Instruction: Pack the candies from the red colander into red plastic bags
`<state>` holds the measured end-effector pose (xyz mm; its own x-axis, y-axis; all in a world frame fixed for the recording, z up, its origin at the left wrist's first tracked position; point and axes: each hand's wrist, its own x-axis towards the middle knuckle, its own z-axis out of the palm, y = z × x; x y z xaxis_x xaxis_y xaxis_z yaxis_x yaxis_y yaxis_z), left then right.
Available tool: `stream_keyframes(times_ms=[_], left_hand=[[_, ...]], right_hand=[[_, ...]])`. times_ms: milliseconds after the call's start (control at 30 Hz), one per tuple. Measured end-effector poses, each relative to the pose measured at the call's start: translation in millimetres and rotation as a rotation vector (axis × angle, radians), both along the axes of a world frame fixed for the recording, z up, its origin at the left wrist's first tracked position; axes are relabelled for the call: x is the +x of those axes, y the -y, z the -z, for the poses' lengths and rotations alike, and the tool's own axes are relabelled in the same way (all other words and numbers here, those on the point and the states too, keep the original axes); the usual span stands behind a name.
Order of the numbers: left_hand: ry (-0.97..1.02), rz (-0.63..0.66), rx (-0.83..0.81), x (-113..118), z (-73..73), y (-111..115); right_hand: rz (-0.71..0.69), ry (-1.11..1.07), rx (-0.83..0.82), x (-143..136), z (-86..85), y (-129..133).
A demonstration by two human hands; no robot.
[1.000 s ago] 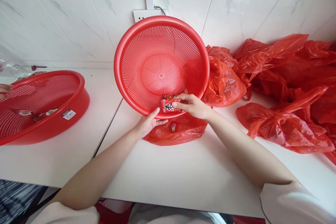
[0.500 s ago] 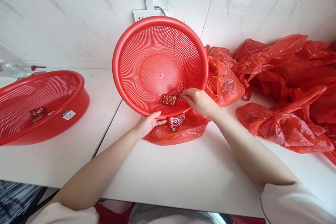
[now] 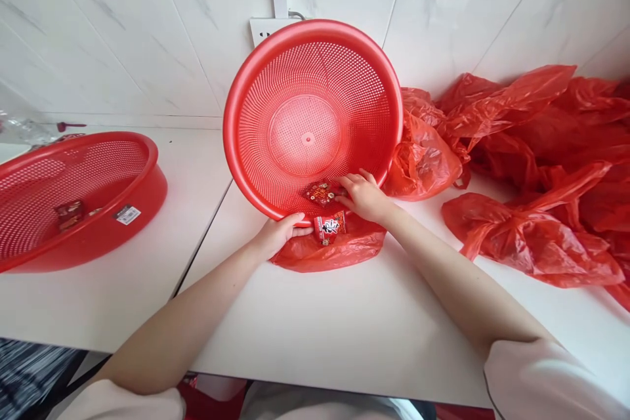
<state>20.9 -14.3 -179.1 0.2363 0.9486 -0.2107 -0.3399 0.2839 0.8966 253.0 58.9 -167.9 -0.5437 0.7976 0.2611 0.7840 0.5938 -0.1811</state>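
Observation:
A red plastic mesh basket stands tilted with its opening toward me. My left hand grips its lower front rim, thumb on top and fingers below. Inside, near that rim, is a dark red snack packet. My right hand reaches over the rim from the right, thumb and fingertips closed at this packet's right edge. A brighter red packet with a white patch is just outside the rim, close to my left fingertips. Under it a red plastic bag lies on the white table.
At the left is another red mesh basket with a white label and a few dark packets. Knotted red plastic bags pile up on the right. A power strip is mounted on the tiled wall behind.
The basket has shifted slightly right and tilted further toward me. The dark packet inside has turned, and my right hand has moved lower with its fingers more spread. More of the brighter packet shows.

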Motion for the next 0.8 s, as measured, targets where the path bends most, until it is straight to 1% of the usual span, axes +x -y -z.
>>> stream_keyframes(times_ms=[133, 200, 233, 367, 467, 567, 633, 700, 800], left_hand=[[0.026, -0.025, 0.062, -6.2, 1.2, -2.2], [0.021, -0.022, 0.109, -9.3, -2.1, -2.8], [0.014, -0.020, 0.132, -10.6, -4.7, -2.9], [-0.003, -0.047, 0.197, -14.2, -18.6, -1.7], [-0.010, -0.092, 0.228, -17.2, -28.0, -0.6], [-0.008, -0.116, 0.236, -19.8, -34.2, 0.4], [-0.012, -0.139, 0.232, -20.5, -36.9, 1.0], [-0.021, -0.174, 0.230, -20.1, -38.5, 1.6], [-0.035, -0.187, 0.238, -19.2, -38.2, 1.7]], right_hand=[[0.014, -0.169, 0.013, -1.2, -11.6, 0.5], [0.021, -0.249, 0.027, -1.7, -17.5, 2.4], [0.002, -0.264, 0.038, -1.9, -20.6, 3.9], [-0.101, -0.234, 0.095, -1.7, -34.6, 11.2], [-0.189, -0.228, 0.088, 0.3, -46.9, 17.8], [-0.300, -0.187, 0.071, 2.8, -57.8, 23.4], [-0.335, -0.170, 0.077, 3.1, -61.9, 25.8], [-0.335, -0.219, 0.061, 1.8, -63.3, 27.5], [-0.267, -0.415, -0.074, -2.0, -62.3, 30.3]])
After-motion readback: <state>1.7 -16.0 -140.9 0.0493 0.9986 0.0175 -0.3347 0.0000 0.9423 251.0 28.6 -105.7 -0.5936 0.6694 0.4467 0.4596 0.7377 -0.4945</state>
